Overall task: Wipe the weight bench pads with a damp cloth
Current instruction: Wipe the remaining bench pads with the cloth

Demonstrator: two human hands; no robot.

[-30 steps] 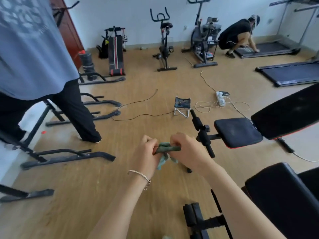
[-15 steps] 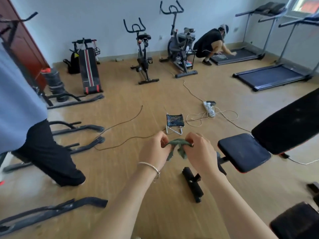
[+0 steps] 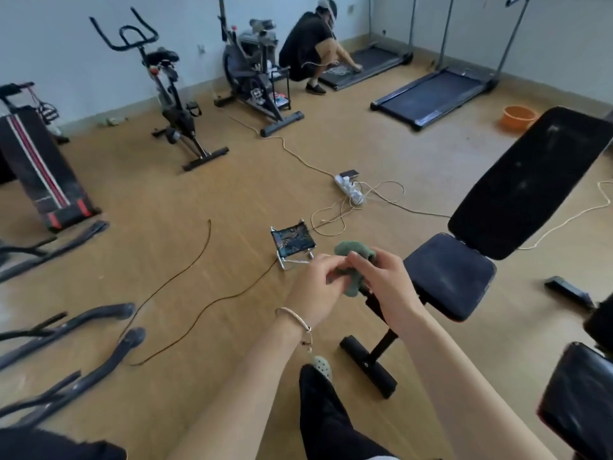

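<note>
Green cloth (image 3: 352, 251) is bunched between the left hand (image 3: 315, 287) and right hand (image 3: 389, 283), both pinching it, with the seat pad (image 3: 454, 277) just right of the grip, a stool (image 3: 292, 240) just beyond, and bikes (image 3: 172, 104) and treadmills (image 3: 438, 94) far across the wood floor (image 3: 199, 194).

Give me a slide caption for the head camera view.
Left hand and right hand bunch a green cloth, not yet touching the seat pad or raised back pad.
</note>
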